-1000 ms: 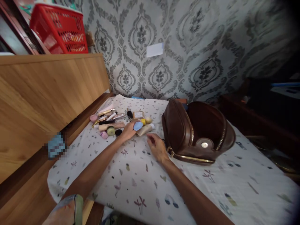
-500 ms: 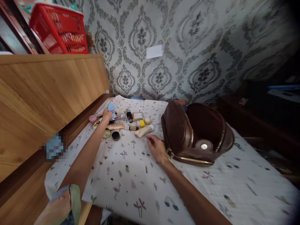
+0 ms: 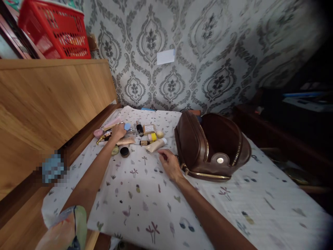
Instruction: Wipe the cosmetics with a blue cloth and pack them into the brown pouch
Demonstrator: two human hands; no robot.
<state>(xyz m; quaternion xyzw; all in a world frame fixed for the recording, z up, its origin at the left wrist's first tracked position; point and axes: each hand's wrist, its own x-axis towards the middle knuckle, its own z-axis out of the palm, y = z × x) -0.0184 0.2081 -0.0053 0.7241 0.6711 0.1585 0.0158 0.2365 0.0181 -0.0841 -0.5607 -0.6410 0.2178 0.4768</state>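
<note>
My left hand (image 3: 119, 132) reaches among the cosmetics at the left, its fingers bent down around a small light blue item (image 3: 127, 126) whose kind is unclear. Close by lie a pink round item (image 3: 98, 133), a peach tube (image 3: 126, 140) and a dark-lidded jar (image 3: 124, 151). My right hand (image 3: 169, 163) rests on the cloth with loosely curled fingers apart, holding nothing visible. Just beyond its fingertips is a cream tube with a white cap (image 3: 156, 145). A brown leather bag (image 3: 191, 149) stands to its right, unzipped, its inside dark.
White printed cloth (image 3: 145, 194) covers the surface. A black bottle (image 3: 139, 129), a glittery compact (image 3: 149, 129) and a yellow-capped item (image 3: 153, 136) lie towards the wall. Wooden furniture (image 3: 57, 93) borders the left, with a red basket (image 3: 57, 31) on top.
My left hand has lowered slightly with the light blue item, which now shows less beside the fingers. My right hand stays by the cream tube. The whole view has shifted a little.
</note>
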